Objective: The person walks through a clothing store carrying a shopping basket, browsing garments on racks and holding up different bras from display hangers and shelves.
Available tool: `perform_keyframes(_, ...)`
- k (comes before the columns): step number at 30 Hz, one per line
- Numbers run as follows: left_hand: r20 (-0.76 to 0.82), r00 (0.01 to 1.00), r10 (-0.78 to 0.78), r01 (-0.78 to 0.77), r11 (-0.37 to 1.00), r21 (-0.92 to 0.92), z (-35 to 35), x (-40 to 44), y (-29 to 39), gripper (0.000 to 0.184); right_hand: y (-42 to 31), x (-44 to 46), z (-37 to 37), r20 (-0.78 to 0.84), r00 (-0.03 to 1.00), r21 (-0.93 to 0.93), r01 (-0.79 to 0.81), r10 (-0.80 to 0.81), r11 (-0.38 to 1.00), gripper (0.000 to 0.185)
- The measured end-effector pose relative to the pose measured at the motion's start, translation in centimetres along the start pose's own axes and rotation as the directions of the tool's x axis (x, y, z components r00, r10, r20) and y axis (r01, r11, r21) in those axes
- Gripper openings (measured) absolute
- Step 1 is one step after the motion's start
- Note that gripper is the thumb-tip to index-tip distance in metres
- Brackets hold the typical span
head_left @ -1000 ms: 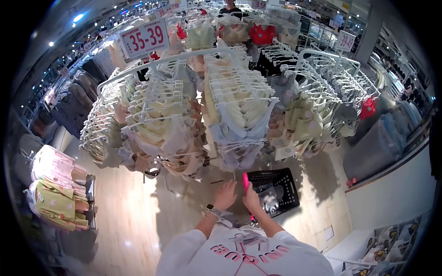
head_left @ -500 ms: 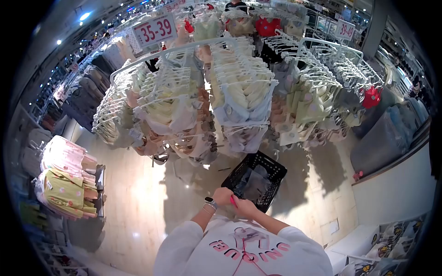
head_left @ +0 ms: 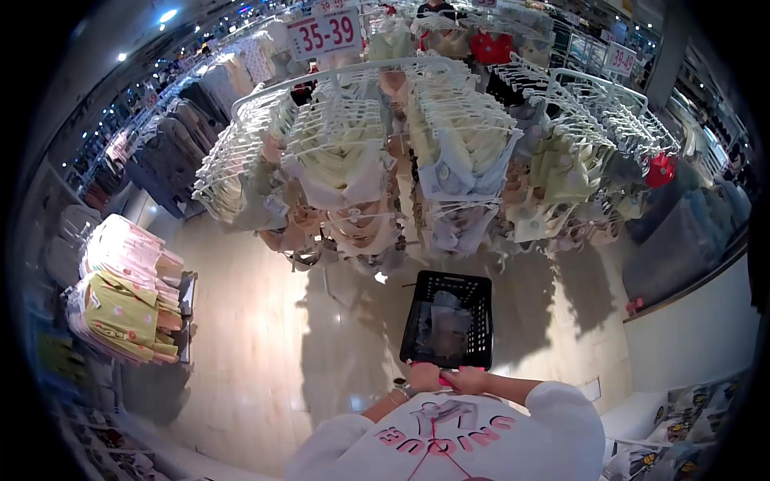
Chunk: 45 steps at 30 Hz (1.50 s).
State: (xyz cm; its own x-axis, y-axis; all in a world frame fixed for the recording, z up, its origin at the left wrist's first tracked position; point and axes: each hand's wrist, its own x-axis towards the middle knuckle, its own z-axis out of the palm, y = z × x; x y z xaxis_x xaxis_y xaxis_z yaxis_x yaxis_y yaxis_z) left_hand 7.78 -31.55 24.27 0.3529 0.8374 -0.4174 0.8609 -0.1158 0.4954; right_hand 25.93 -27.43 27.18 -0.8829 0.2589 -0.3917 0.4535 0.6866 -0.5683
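Observation:
Both my hands are closed around the pink handle (head_left: 445, 381) at the near end of a black shopping basket (head_left: 486, 321). My left hand (head_left: 423, 377) wears a dark watch at the wrist and sits on the left part of the handle. Close beside it, my right hand (head_left: 468, 381) grips the right part. Inside the basket lie several grey-blue items (head_left: 449, 325), seemingly in clear plastic; their exact kind does not show. The basket has perforated sides and stands on the floor in front of my body.
Just ahead is a rack of bras on white hangers (head_left: 337, 160), under a "35-39" sign (head_left: 325, 34). Pink and green garments (head_left: 124, 297) hang at the left. At the right are a white counter (head_left: 690, 345) and a plastic-covered pile (head_left: 690, 240). Pale floor (head_left: 249, 321) lies between.
The basket has swung from a slant to nearly straight in front of me, with both hands still on its handle. My view has turned slightly left, so the racks appear farther right.

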Motion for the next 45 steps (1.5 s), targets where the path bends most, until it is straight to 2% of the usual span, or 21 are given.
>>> perform_keyframes(2,-0.133,0.989,-0.066,0.055,0.995,-0.083,2.9,-1.0,1.0,0.030,0.8,-0.3,0.6,0.018,0.999,-0.060,0.046,-0.045,0.997,0.057)
perform_keyframes(4,-0.122,0.985,-0.118,0.100,0.984,-0.147,2.7,-1.7,2.7,0.029,1.4,-1.3,0.6,0.133,0.988,-0.153,0.102,-0.082,0.983,0.057)
perform_keyframes(7,-0.185,0.959,-0.217,0.167,0.953,-0.254,4.7,-0.6,3.6,0.032,2.9,-1.8,0.1,0.173,0.976,-0.217,0.171,-0.135,0.961,0.051)
perform_keyframes(10,-0.177,0.964,-0.199,0.150,0.955,-0.256,3.7,-1.3,5.0,0.034,3.8,-2.1,-0.1,0.202,0.958,-0.217,0.246,-0.203,0.945,0.048)
perform_keyframes(14,-0.092,0.933,-0.348,0.314,0.912,-0.262,5.5,0.1,6.0,0.042,4.6,-2.4,-1.8,0.229,0.923,-0.184,0.352,-0.309,0.918,0.045)
perform_keyframes(15,-0.005,0.952,-0.307,0.293,0.915,-0.278,5.0,0.7,5.7,0.051,5.3,-2.4,-2.0,0.240,0.907,-0.180,0.391,-0.345,0.903,0.042)
perform_keyframes(18,0.081,0.972,-0.221,0.235,0.927,-0.294,4.6,1.9,5.9,0.053,7.4,-2.5,-1.7,0.251,0.874,-0.161,0.462,-0.417,0.872,0.037)
perform_keyframes(19,0.098,0.965,-0.244,0.263,0.908,-0.325,5.0,2.3,6.3,0.062,7.3,-3.0,-2.4,0.262,0.873,-0.138,0.456,-0.411,0.879,0.033)
perform_keyframes(22,0.101,0.972,-0.210,0.232,0.911,-0.340,8.4,4.3,5.2,0.066,8.2,-3.0,-3.3,0.346,0.855,-0.156,0.459,-0.387,0.875,0.034)
perform_keyframes(23,0.170,0.945,-0.280,0.320,0.904,-0.284,8.3,4.5,5.4,0.064,8.5,-3.0,-3.6,0.356,0.843,-0.162,0.480,-0.403,0.862,0.034)
perform_keyframes(26,0.082,0.947,-0.310,0.316,0.861,-0.398,9.9,5.0,6.2,0.065,10.5,-2.7,-3.2,0.356,0.802,-0.176,0.561,-0.479,0.809,0.035)
perform_keyframes(30,0.125,0.882,-0.455,0.461,0.776,-0.431,8.4,4.7,9.6,0.067,11.7,-2.2,-4.8,0.416,0.655,-0.152,0.734,-0.631,0.662,0.035)
perform_keyframes(33,0.056,0.852,-0.520,0.473,0.721,-0.505,12.1,6.5,9.4,0.062,13.4,-1.1,-4.7,0.473,0.549,-0.109,0.812,-0.689,0.573,0.050)
perform_keyframes(36,-0.185,0.888,-0.422,0.136,0.624,-0.770,11.4,6.9,11.9,0.054,14.1,-0.8,-6.5,0.571,0.448,-0.117,0.874,-0.687,0.473,0.041)
perform_keyframes(37,-0.427,0.813,-0.394,-0.097,0.633,-0.768,11.8,6.9,13.1,0.043,13.5,-0.8,-7.8,0.572,0.414,-0.079,0.887,-0.708,0.454,0.044)
perform_keyframes(38,-0.366,0.840,-0.400,-0.026,0.645,-0.764,11.3,6.7,13.5,0.043,13.7,-0.1,-7.9,0.647,0.387,-0.102,0.898,-0.657,0.428,0.046)
perform_keyframes(39,-0.283,0.855,-0.435,0.037,0.596,-0.802,11.6,7.3,13.7,0.046,13.1,0.3,-9.3,0.651,0.303,-0.068,0.937,-0.696,0.344,0.044)
perform_keyframes(40,-0.206,0.868,-0.453,0.086,0.544,-0.835,11.9,8.2,13.2,0.050,14.8,1.4,-7.4,0.689,0.291,-0.147,0.953,-0.664,0.265,0.041)
perform_keyframes(41,-0.127,0.885,-0.447,0.125,0.493,-0.861,12.1,8.5,12.8,0.055,14.2,2.1,-7.6,0.789,0.315,-0.158,0.934,-0.527,0.320,0.039)
perform_keyframes(44,-0.170,0.798,-0.579,0.137,0.447,-0.884,8.3,9.7,15.4,0.058,16.0,4.6,-10.2,0.786,0.127,-0.072,0.991,-0.605,0.115,0.031)
perform_keyframes(45,-0.198,0.789,-0.582,0.053,0.385,-0.922,8.5,10.5,15.1,0.059,15.3,5.2,-11.0,0.795,0.067,-0.057,0.998,-0.603,0.035,0.030)
